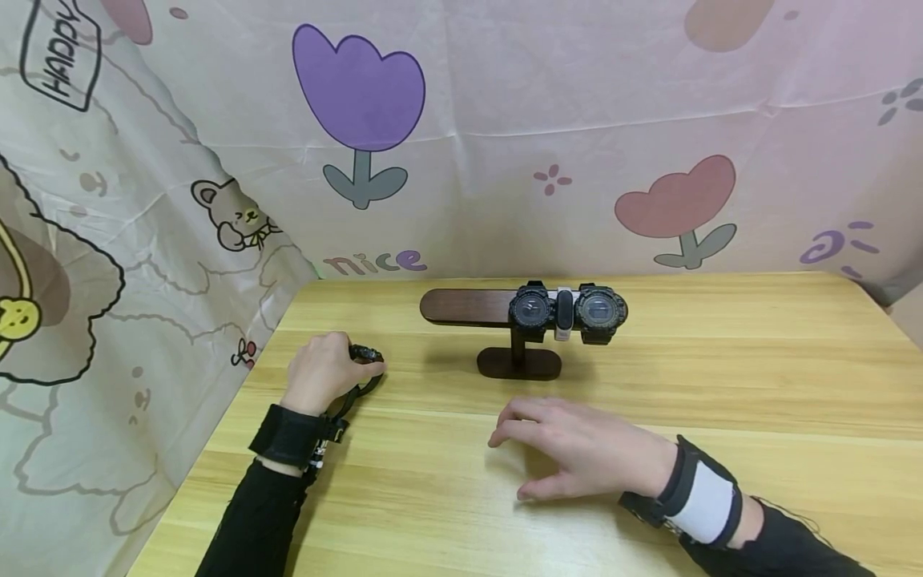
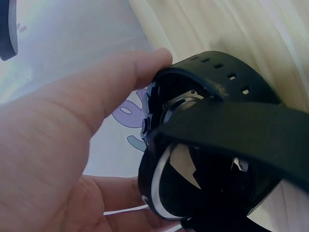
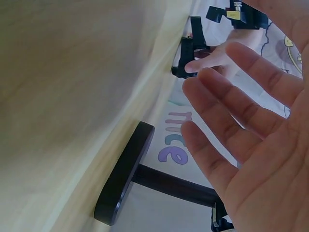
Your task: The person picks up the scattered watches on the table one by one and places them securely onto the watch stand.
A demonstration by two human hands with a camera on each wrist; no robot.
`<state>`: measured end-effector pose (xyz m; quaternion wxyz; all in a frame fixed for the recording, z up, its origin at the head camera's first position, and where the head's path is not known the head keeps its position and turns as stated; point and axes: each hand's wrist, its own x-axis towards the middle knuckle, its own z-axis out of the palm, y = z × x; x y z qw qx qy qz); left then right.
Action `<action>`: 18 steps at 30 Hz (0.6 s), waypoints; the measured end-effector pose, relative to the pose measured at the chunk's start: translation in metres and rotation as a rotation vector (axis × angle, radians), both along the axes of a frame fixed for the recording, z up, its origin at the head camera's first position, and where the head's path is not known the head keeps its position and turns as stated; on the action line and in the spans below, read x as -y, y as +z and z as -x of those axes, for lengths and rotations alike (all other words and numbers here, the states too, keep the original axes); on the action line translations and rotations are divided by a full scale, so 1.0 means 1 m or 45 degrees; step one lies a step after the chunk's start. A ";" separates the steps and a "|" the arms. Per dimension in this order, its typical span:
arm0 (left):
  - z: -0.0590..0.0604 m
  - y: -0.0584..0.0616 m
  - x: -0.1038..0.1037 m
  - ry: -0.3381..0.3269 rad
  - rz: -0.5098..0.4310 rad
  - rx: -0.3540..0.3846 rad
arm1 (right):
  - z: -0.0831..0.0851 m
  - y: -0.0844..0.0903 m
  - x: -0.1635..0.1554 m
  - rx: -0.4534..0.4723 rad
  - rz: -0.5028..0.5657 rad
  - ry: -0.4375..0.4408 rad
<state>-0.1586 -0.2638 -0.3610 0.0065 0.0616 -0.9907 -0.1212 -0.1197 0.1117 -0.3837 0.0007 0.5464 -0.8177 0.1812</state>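
Watch (image 1: 364,362), near left on table (image 1: 721,377), is gripped by left hand (image 1: 322,373); its face is hidden by fingers, strap cut off in wrist view. Right hand (image 1: 584,449) is held flat w/ fingers spread, nothing held. Stand (image 1: 515,336) w/ two watches (image 1: 566,311) is seen far centre; backdrop (image 1: 461,144) behind.
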 end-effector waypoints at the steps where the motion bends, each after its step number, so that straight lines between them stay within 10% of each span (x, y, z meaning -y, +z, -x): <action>1: 0.000 0.000 0.000 -0.001 -0.004 -0.003 | 0.000 0.000 0.000 0.002 -0.003 -0.001; 18: 0.006 -0.004 0.002 -0.105 -0.026 -0.239 | 0.001 -0.003 0.001 0.015 -0.019 -0.005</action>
